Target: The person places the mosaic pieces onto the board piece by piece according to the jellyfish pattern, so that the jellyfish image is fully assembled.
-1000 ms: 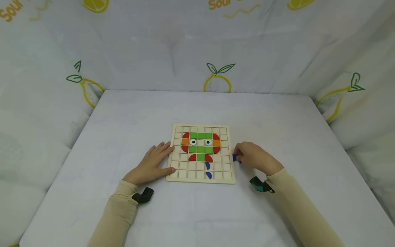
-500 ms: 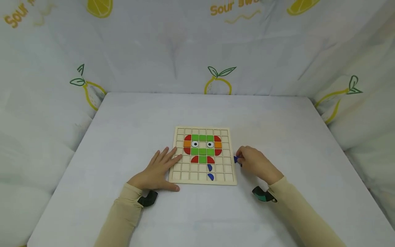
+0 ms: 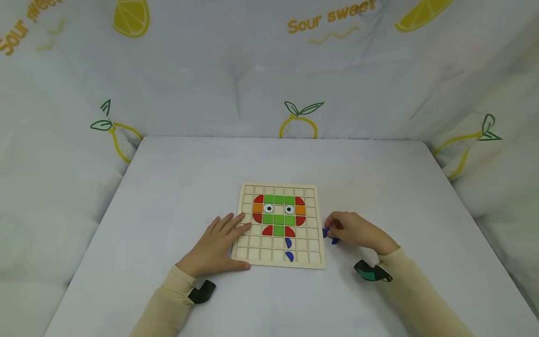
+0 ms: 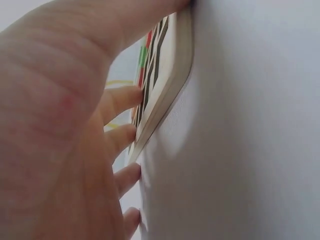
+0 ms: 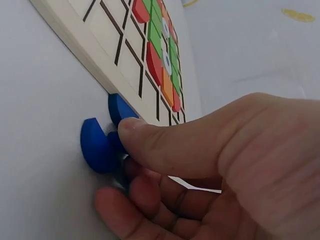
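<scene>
A square wooden grid board [image 3: 279, 266] lies on the table, with red, green and orange pieces and two eye pieces forming a figure. Below them, two blue curved pieces sit in its cells, the upper one [image 3: 288, 243] above the lower one [image 3: 289, 256]. My left hand [image 3: 214, 248] rests spread at the board's left edge, its thumb by the front corner. Just off the right edge, my right hand [image 3: 358, 230] has thumb and fingers at several small blue pieces [image 5: 97, 147]. Its thumb pinches one, mostly hidden; another blue piece [image 5: 119, 107] lies against the board's edge.
A white cloth covers the table [image 3: 189, 173]. Behind and at the sides hangs a white curtain [image 3: 189, 70] with lemon prints. A dark band with a camera mount [image 3: 202, 292] is on the left wrist, and another mount [image 3: 370, 271] on the right.
My left thumb has slid off the board's face to its front corner, and the fingers reach further over the left edge. My right hand stays by the blue pieces, more of which show. The head view tilts up.
</scene>
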Motion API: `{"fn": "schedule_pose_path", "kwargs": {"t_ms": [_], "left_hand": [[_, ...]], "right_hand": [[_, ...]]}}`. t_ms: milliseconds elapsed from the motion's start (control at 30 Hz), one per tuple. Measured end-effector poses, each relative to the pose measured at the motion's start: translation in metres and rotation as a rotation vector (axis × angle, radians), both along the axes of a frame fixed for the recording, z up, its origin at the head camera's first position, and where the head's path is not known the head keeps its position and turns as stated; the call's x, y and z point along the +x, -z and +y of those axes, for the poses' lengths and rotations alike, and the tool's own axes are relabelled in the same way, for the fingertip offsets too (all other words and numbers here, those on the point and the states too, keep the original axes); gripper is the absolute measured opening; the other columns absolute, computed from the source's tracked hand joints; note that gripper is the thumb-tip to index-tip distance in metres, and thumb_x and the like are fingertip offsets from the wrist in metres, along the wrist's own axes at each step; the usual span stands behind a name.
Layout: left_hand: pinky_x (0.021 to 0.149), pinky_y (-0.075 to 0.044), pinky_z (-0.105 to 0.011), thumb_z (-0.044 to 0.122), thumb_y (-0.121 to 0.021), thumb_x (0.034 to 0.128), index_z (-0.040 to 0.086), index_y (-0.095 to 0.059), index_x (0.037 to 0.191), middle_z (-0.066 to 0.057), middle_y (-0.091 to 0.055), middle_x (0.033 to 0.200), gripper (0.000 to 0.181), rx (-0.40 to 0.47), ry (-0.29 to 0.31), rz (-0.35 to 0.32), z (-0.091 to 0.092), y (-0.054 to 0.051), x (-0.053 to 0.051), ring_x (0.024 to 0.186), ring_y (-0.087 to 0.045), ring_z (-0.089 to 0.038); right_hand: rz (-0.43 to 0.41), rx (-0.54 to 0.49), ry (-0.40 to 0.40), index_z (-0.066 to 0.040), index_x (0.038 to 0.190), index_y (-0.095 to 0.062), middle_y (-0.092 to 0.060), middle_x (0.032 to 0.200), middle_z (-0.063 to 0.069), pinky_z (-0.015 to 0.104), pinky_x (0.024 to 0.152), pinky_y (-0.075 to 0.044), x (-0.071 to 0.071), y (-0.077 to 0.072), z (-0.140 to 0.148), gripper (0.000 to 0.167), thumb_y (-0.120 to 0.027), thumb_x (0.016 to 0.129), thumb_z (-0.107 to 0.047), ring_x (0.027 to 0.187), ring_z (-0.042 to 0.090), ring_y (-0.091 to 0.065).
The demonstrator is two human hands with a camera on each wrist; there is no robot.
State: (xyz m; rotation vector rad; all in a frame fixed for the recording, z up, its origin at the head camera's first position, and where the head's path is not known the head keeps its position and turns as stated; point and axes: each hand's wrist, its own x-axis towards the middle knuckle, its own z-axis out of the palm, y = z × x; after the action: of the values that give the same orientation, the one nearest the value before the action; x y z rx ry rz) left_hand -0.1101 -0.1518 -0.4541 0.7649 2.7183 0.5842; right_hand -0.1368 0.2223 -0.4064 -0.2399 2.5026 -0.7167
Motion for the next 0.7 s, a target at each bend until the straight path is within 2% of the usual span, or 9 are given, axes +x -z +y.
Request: {"fn": "schedule_pose_path", "kwargs": {"t_ms": [100, 200, 367, 467, 700], "left_hand": [[0.129, -0.010, -0.059, 0.065, -0.078, 0.0764, 0.024, -0.036, 0.159, -0.003, -0.020, 0.171, 0.101, -0.022, 0.002, 0.031, 0.004, 0.001, -0.007, 0.158, -0.017, -0.032], [0.129, -0.010, -0.058, 0.066, -0.076, 0.0772, 0.024, -0.036, 0.159, -0.002, -0.021, 0.171, 0.101, -0.043, -0.004, 0.050, 0.007, 0.001, -0.016, 0.158, -0.017, -0.031], [0.128, -0.012, -0.059, 0.069, -0.073, 0.0784, 0.023, -0.035, 0.159, -0.004, -0.020, 0.171, 0.100, -0.061, -0.013, 0.072, 0.014, 0.001, -0.025, 0.157, -0.019, -0.033], [0.128, -0.013, -0.059, 0.070, -0.072, 0.0784, 0.024, -0.035, 0.159, -0.004, -0.020, 0.171, 0.100, -0.060, -0.019, 0.081, 0.016, 0.002, -0.028, 0.156, -0.020, -0.033], [0.128, -0.015, -0.059, 0.072, -0.072, 0.0772, 0.025, -0.036, 0.159, -0.003, -0.021, 0.171, 0.101, -0.081, -0.030, 0.094, 0.023, 0.002, -0.034, 0.155, -0.022, -0.033]], "right_hand": [[-0.007, -0.030, -0.024, -0.003, 0.109, -0.068, -0.065, 0.087, 0.002, 0.026, 0.069, -0.048, -0.006, -0.001, 0.006, 0.015, -0.066, 0.095, -0.009, 0.078, 0.015, -0.056], [0.036, -0.051, -0.040, -0.002, 0.108, -0.069, -0.066, 0.089, 0.002, 0.026, 0.070, -0.048, -0.016, -0.005, 0.010, 0.014, -0.064, 0.095, -0.008, 0.080, 0.015, -0.056], [0.113, -0.097, 0.011, -0.004, 0.107, -0.068, -0.066, 0.094, 0.006, 0.027, 0.069, -0.049, -0.031, -0.014, 0.009, 0.014, -0.063, 0.097, -0.012, 0.084, 0.018, -0.056], [0.144, -0.129, 0.026, -0.005, 0.107, -0.068, -0.068, 0.096, 0.006, 0.028, 0.074, -0.049, -0.039, -0.017, 0.002, 0.013, -0.063, 0.098, -0.013, 0.088, 0.019, -0.057], [0.116, -0.198, 0.033, -0.007, 0.106, -0.069, -0.069, 0.099, 0.006, 0.030, 0.079, -0.048, -0.056, -0.016, -0.022, 0.013, -0.063, 0.098, -0.015, 0.093, 0.020, -0.058]]}}
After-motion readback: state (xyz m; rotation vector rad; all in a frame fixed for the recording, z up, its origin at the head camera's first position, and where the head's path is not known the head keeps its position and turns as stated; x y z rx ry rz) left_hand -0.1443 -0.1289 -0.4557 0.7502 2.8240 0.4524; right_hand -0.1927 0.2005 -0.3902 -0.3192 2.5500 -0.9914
